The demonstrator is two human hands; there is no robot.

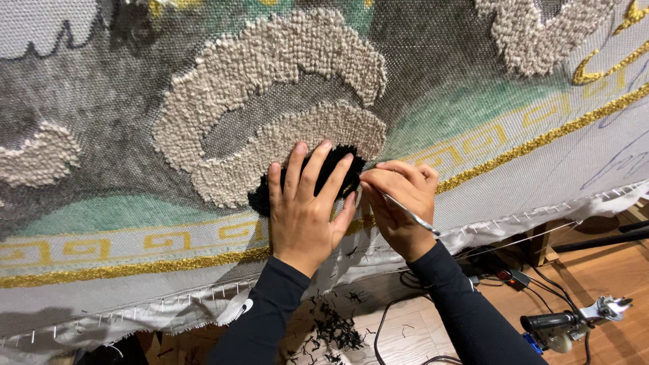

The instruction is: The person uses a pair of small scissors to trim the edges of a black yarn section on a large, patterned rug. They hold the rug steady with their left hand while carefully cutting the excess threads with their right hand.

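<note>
A large rug canvas (473, 135) hangs stretched before me, printed in grey, green and gold with raised beige tufted loops (270, 61). My left hand (304, 203) lies flat with fingers spread on a small black tufted patch (334, 169) just below the beige curl. My right hand (399, 199) is closed around a thin metal tool (409, 215), pinched at its tip near the right edge of the black patch. Both arms wear dark sleeves.
A gold tufted line (135, 269) runs along the canvas bottom, above a frayed white edge pinned on nails (169, 307). Black yarn clippings (331, 331) litter the wooden floor below. Cables and a handheld tufting tool (574, 321) lie at lower right.
</note>
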